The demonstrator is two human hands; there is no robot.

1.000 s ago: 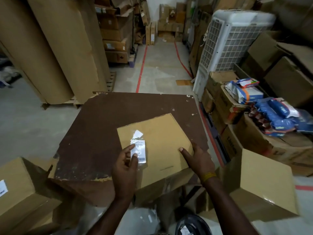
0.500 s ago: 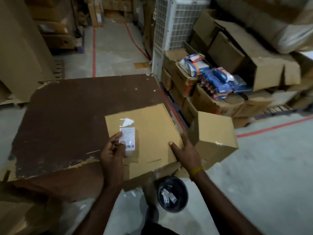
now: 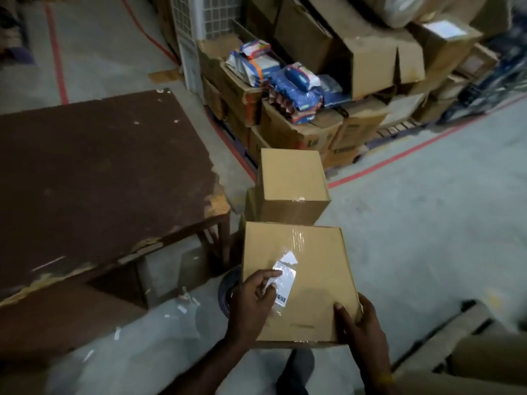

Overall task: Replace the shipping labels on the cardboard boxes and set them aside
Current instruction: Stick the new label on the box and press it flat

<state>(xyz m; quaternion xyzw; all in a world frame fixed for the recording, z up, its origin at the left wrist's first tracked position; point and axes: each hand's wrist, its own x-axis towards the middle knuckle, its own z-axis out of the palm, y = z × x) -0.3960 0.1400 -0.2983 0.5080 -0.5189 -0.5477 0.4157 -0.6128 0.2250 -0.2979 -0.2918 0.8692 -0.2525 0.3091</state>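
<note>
You had swung the relabelled box [image 3: 299,280] off the brown table [image 3: 99,181] toward the set-aside box [image 3: 292,178] at twelve o'clock (label [image 3: 282,283] on top), left hand [image 3: 251,303] flat across it, right hand [image 3: 362,326] gripping its near corner.

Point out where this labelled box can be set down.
Bare spots: the brown table top to the left, and the open concrete floor right of the plain box, inside the red line. Crowded: the stacked cartons behind that box. Both hands carry the labelled box.
</note>
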